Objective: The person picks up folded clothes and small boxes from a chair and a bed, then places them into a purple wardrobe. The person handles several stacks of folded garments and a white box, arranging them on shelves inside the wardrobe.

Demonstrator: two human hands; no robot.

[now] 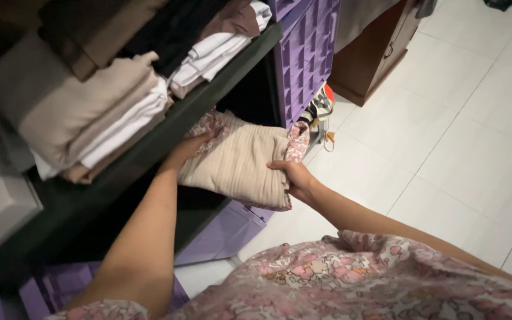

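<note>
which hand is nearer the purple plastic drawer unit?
Right. The right hand grips the near edge of the folded beige cloth, just below the purple drawer unit. The left hand holds the cloth's far side, under the dark shelf, farther from the unit.

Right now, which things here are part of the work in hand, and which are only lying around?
In hand:
- left hand on the far edge of the beige fold
- right hand gripping its near edge
- beige fold, with floral cloth under it

Lying about:
- shelf stack of folded clothes
- purple drawers
- wooden cabinet
- tile floor
</note>
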